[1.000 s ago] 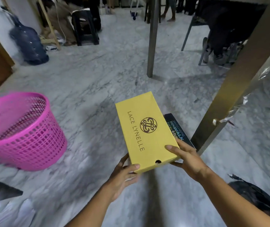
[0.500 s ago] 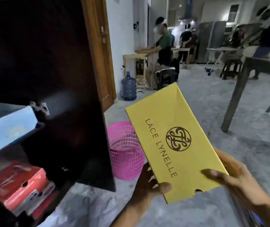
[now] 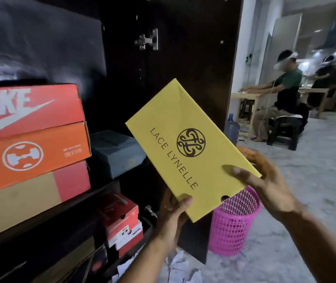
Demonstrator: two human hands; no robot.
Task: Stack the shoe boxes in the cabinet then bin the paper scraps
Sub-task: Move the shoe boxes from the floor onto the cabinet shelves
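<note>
I hold a yellow shoe box (image 3: 185, 148) marked LACE LYNELLE, tilted, in front of the open dark cabinet (image 3: 183, 48). My left hand (image 3: 173, 213) grips its near lower corner from below. My right hand (image 3: 265, 180) clasps its right edge. On the cabinet shelf to the left stands a stack of red and orange shoe boxes (image 3: 30, 139), with a grey-blue box (image 3: 116, 152) beside it. Lower down sit smaller red boxes (image 3: 122, 221). White paper scraps (image 3: 181, 266) lie on the floor by the cabinet foot.
A pink mesh bin (image 3: 232, 225) stands on the marble floor right of the cabinet door. A water bottle (image 3: 232, 127) is behind it. Further back a person sits on a black stool (image 3: 283, 129) at a wooden table (image 3: 246, 97).
My view has swung from the floor to the cabinet. The yellow box, lifted from the floor, is now raised close to the shelves, both hands still on it.
</note>
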